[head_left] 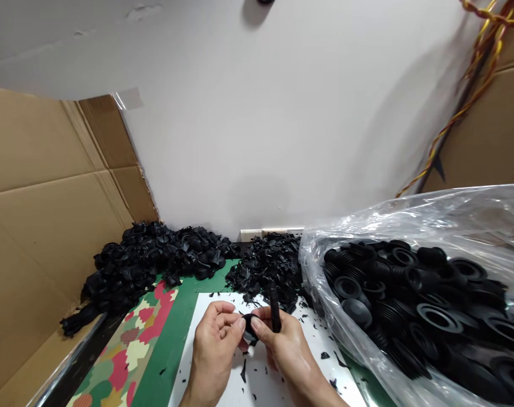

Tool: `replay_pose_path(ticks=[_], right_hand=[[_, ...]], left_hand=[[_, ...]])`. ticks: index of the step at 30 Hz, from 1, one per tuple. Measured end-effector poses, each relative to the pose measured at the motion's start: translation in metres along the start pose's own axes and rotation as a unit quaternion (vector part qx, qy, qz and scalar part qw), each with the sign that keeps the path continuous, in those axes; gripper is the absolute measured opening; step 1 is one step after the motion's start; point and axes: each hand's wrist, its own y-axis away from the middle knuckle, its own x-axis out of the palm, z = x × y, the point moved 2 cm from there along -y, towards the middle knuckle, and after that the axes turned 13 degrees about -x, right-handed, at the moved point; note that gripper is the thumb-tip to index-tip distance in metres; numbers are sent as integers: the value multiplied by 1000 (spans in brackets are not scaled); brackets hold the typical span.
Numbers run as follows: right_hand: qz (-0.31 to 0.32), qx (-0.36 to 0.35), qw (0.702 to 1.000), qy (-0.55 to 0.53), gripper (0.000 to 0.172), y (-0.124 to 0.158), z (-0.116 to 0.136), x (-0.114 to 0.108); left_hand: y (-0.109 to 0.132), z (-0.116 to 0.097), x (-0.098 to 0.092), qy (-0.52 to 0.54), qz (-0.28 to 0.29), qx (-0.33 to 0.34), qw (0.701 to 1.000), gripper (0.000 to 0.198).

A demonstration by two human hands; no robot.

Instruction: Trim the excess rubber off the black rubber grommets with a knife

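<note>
Together, left hand (214, 342) and right hand (285, 342) pinch a round black part (250, 327), the right also gripping a black stick (274, 305).

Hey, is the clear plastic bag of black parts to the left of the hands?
No, the clear plastic bag lies beyond the right hand, on its right.

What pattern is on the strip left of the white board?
Camouflage: the strip has blotches of red, green, cream and brown, best seen in the head view.

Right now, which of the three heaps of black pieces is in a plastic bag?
The right-hand heap, which lies inside the clear bag; the left heap and the middle heap of scraps lie loose.
</note>
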Motion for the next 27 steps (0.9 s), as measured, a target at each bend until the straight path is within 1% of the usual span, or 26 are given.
replay_pose_path(ticks=[2, 4, 6, 7, 9, 12, 15, 17, 19, 24, 27], right_hand=[[-7, 11, 1000, -17, 37, -1, -5, -1], [-12, 24, 999, -38, 41, 0, -6, -1], [-12, 36, 997, -61, 44, 3, -5, -1], [-12, 41, 996, -72, 45, 4, -5, -1], [-12, 52, 994, -94, 47, 4, -5, 0], [-16, 66, 991, -117, 53, 3, -7, 0], [-18, 71, 989, -127, 57, 3, -9, -1], [-16, 71, 989, -126, 56, 4, -8, -3], [-16, 69, 990, -119, 53, 5, -7, -4], [-24, 56, 995, -84, 45, 6, -9, -6], [-29, 45, 997, -52, 43, 3, -13, -7]], left_hand=[[1, 2, 0, -37, -12, 15, 999, 19], [2, 2, 0, -98, -8, 51, 994, 12], [4, -2, -1, -171, -6, 118, 978, 7], [5, -5, -1, -206, -10, 159, 966, 7], [8, -11, -2, -265, -21, 233, 936, 12], [13, -18, -1, -338, -18, 311, 888, 17], [19, -21, 1, -419, -35, 393, 818, 21], [22, -21, 2, -465, -53, 432, 771, 23], [23, -20, 4, -501, -56, 443, 741, 25], [22, -17, 7, -597, -30, 413, 687, 28], [24, -16, 11, -624, -26, 433, 650, 31]])
